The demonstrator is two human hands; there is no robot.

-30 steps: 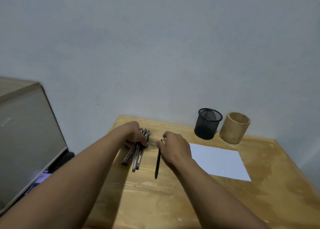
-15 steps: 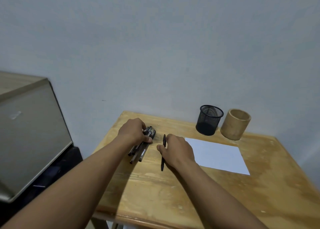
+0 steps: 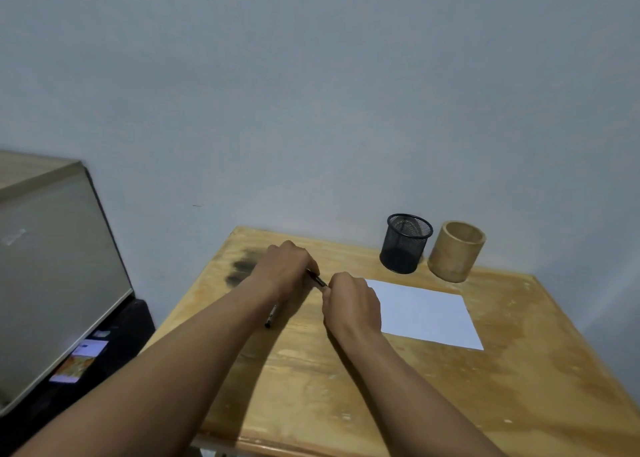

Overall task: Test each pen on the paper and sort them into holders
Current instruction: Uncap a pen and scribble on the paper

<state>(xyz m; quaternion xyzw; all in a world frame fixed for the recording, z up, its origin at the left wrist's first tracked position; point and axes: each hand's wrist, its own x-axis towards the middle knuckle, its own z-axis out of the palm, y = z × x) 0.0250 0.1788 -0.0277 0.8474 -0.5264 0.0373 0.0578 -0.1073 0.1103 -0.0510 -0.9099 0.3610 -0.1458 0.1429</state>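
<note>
**Both hands on one pen, left of the paper**

A wooden table [image 3: 398, 387] stands against a pale wall, a grey cabinet [image 3: 52, 266] to its left; white paper [image 3: 426, 314] lies flat on the right half; behind it stand a black mesh holder [image 3: 406, 243] and a wooden holder [image 3: 455, 250], side by side; the left hand [image 3: 284, 273] curls over one end of a dark pen [image 3: 317, 278]; the right hand [image 3: 349, 304], fingers bent, pinches the other end; a second pen [image 3: 271, 318] lies under the left wrist.
</note>
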